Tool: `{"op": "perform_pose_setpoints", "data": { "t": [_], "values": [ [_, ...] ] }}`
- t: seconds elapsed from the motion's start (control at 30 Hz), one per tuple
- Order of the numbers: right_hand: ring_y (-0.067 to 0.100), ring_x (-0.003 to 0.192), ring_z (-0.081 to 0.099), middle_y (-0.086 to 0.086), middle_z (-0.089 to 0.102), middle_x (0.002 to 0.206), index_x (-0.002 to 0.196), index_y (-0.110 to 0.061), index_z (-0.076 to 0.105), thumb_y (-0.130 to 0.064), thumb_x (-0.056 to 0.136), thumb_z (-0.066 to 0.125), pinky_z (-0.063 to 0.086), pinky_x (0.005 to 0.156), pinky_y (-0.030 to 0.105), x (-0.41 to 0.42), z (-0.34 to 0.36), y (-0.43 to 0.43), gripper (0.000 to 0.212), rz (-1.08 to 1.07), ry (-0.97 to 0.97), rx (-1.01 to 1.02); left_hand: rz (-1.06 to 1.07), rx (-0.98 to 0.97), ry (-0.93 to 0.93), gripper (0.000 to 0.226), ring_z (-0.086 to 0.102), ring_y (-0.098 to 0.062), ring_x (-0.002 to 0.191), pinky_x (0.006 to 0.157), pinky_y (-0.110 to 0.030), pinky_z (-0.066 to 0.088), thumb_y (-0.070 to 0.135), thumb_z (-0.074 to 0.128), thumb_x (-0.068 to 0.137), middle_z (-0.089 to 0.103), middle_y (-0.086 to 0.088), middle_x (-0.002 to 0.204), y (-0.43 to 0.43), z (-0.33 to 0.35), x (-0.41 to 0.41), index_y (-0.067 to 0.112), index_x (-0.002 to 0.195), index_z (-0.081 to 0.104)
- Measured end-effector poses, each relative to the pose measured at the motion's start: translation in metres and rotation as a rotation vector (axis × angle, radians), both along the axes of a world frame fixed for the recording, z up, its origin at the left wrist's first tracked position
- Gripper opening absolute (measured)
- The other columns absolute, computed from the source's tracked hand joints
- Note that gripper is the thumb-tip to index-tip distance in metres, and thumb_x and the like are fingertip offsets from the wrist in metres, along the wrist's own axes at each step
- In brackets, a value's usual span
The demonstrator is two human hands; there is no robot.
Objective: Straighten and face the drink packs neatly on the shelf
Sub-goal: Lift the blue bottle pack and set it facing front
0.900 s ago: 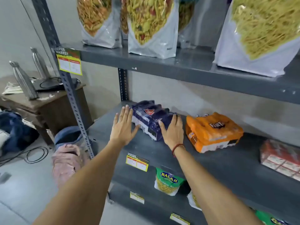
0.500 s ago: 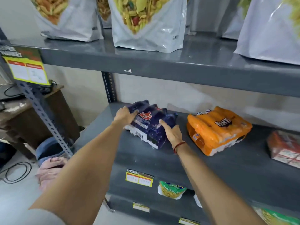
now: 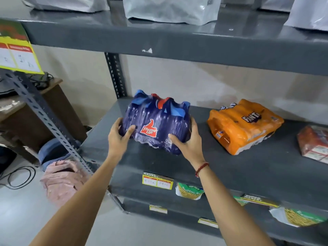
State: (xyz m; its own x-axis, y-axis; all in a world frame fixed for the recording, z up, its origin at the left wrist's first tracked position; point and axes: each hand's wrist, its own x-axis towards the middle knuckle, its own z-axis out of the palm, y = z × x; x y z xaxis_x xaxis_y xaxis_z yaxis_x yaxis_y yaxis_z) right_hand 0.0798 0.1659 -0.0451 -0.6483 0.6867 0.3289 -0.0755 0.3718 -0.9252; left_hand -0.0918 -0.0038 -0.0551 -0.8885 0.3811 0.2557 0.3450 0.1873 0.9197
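A dark blue shrink-wrapped Thums Up pack (image 3: 156,121) stands upright on the grey middle shelf (image 3: 248,171), its red logo facing me. My left hand (image 3: 119,137) grips its left side, and my right hand (image 3: 188,141) grips its lower right corner. An orange Fanta pack (image 3: 243,125) lies flat and skewed to the right. A red pack (image 3: 314,144) lies at the far right edge, partly cut off.
Snack bags (image 3: 170,9) stand on the upper shelf, and more snack packets (image 3: 190,190) show on the shelf below. A slotted upright (image 3: 49,121) runs at the left, with a pink bag (image 3: 62,180), cables and a wooden table (image 3: 35,103) beyond it.
The blue pack lay flat; both hands gripped it and tipped it upright with the logo toward me. The camera has moved closer to the shelf.
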Motion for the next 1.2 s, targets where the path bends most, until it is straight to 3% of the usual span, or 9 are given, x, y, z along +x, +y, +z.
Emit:
{"op": "perform_pose_setpoints", "data": {
  "t": [0.13,0.23,0.37,0.5,0.6,0.8,0.93,1.03,1.2],
  "values": [
    [0.001,0.127,0.044,-0.009,0.045,0.140,0.140,-0.036,0.023,-0.029,0.063,0.082,0.040,0.102,0.015,0.007,-0.013,-0.002,0.097,0.025,-0.051,0.096,-0.035,0.002,-0.017,0.042,0.060,0.011,0.094,0.083,-0.008,0.046,0.054,0.070,0.067,0.061,0.027,0.105,-0.021,-0.014,0.010,0.052,0.105,0.051],
    [0.007,0.125,0.047,-0.010,0.045,0.136,0.140,-0.030,0.025,-0.021,0.068,0.080,0.045,0.102,0.029,0.009,-0.017,-0.004,0.091,0.011,-0.104,0.120,-0.032,-0.021,-0.076,0.064,0.060,-0.006,0.108,0.096,-0.026,0.045,0.041,0.076,0.066,0.061,0.011,0.118,-0.022,-0.024,0.012,0.027,0.123,0.052],
    [-0.008,0.121,0.038,-0.012,0.043,0.134,0.139,-0.024,0.029,-0.038,0.065,0.082,0.035,0.096,0.004,0.008,-0.007,0.005,0.092,0.009,-0.118,0.108,0.049,-0.151,-0.031,0.060,0.057,-0.021,0.118,0.100,-0.036,0.043,0.033,0.073,0.077,0.061,-0.006,0.128,-0.007,-0.012,0.010,0.013,0.129,0.050],
    [0.012,0.138,0.028,-0.001,0.031,0.152,0.144,-0.020,0.025,-0.057,0.072,0.067,0.026,0.114,0.035,0.005,0.006,0.009,0.090,-0.082,-0.052,-0.160,0.264,-0.069,-0.037,0.060,0.039,-0.023,0.134,0.112,-0.037,0.030,0.034,0.058,0.089,0.042,-0.009,0.145,0.004,-0.013,0.065,0.013,0.141,0.034],
    [0.011,0.133,0.035,-0.007,0.038,0.145,0.140,-0.018,0.035,-0.061,0.083,0.044,0.025,0.114,0.037,-0.009,0.031,0.018,0.072,0.016,-0.037,-0.341,0.047,-0.100,0.124,0.074,0.023,-0.021,0.142,0.117,-0.036,0.019,0.039,0.055,0.089,0.025,-0.010,0.155,0.025,-0.026,0.133,0.009,0.147,0.019],
    [0.013,0.126,0.044,0.000,0.047,0.141,0.135,-0.025,0.044,-0.063,0.090,0.026,0.037,0.101,0.026,-0.012,0.045,0.023,0.062,0.160,-0.173,-0.302,-0.161,-0.172,-0.060,0.125,-0.011,-0.020,0.146,0.119,-0.032,0.006,0.063,0.068,0.068,-0.017,-0.011,0.157,0.070,-0.021,0.161,0.010,0.147,-0.014],
    [-0.002,0.110,0.053,-0.003,0.053,0.127,0.116,-0.032,0.055,-0.063,0.087,0.036,0.042,0.088,0.016,0.001,0.036,0.010,0.047,0.088,-0.117,-0.306,-0.124,-0.136,-0.043,0.131,0.019,-0.020,0.144,0.114,-0.036,0.028,0.054,0.079,0.059,0.009,-0.005,0.159,0.063,-0.022,0.142,0.024,0.147,-0.013],
    [-0.005,0.099,0.049,0.003,0.050,0.120,0.091,-0.041,0.052,-0.046,0.094,0.041,0.039,0.092,0.025,0.013,0.021,-0.009,0.012,-0.019,-0.090,-0.256,-0.123,-0.063,-0.123,0.114,0.052,-0.006,0.116,0.093,-0.018,0.043,0.044,0.083,0.056,0.050,0.014,0.136,0.050,-0.021,0.109,0.031,0.145,0.014],
    [0.005,0.120,0.049,0.002,0.050,0.137,0.136,-0.017,0.040,-0.035,0.089,0.044,0.037,0.102,0.017,0.013,0.006,-0.066,0.050,0.033,-0.005,-0.231,-0.229,-0.305,-0.077,0.069,0.062,-0.017,0.099,0.077,-0.012,0.041,0.035,0.087,0.057,0.067,0.003,0.103,0.025,-0.013,0.040,0.017,0.116,0.056]
  ]
}}
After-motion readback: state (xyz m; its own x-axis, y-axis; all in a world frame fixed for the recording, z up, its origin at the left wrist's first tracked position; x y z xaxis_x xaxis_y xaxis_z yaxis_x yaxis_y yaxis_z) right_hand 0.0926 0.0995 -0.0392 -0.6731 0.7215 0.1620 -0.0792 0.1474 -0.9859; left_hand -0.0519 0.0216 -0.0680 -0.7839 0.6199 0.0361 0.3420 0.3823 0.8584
